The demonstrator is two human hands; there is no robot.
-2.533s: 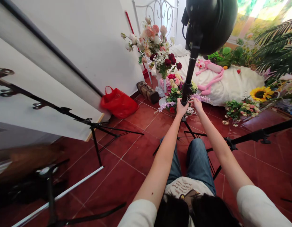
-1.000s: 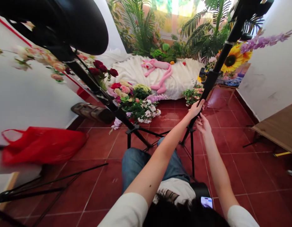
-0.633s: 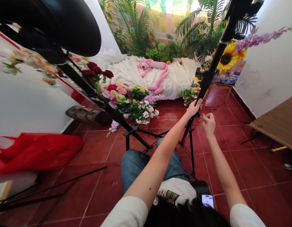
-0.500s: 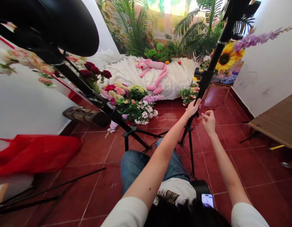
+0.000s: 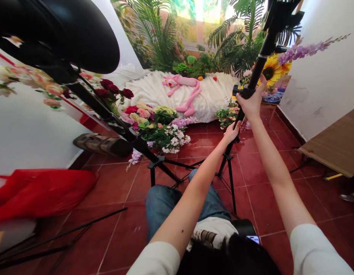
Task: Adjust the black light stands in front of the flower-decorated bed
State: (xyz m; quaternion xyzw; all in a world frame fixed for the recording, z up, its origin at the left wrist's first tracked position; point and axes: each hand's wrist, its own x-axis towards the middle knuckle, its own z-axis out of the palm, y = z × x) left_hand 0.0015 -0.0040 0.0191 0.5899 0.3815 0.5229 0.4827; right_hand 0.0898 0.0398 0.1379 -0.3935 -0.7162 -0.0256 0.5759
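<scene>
A black light stand (image 5: 258, 70) leans up to the right, its legs on the red tiled floor in front of my knees. My left hand (image 5: 232, 132) is wrapped round its lower tube. Higher up, my right hand (image 5: 252, 100) is at the tube beside the black clamp knob (image 5: 236, 90), thumb near the knob and fingers reaching up behind the pole; its grip is partly hidden. To the left a second black stand (image 5: 119, 128) carries a large black lamp head (image 5: 79, 38).
White cloth (image 5: 142, 86) with a pink plush toy (image 5: 188, 91) lies ahead, flowers (image 5: 162, 122) before it. A red bag (image 5: 45, 191) and thin black legs are at left. A brown board (image 5: 334, 141) stands at right, a phone (image 5: 252, 239) near my hip.
My right hand has moved up from beside the lower tube to the clamp knob. My left hand keeps its hold on the lower tube. The view has shifted slightly.
</scene>
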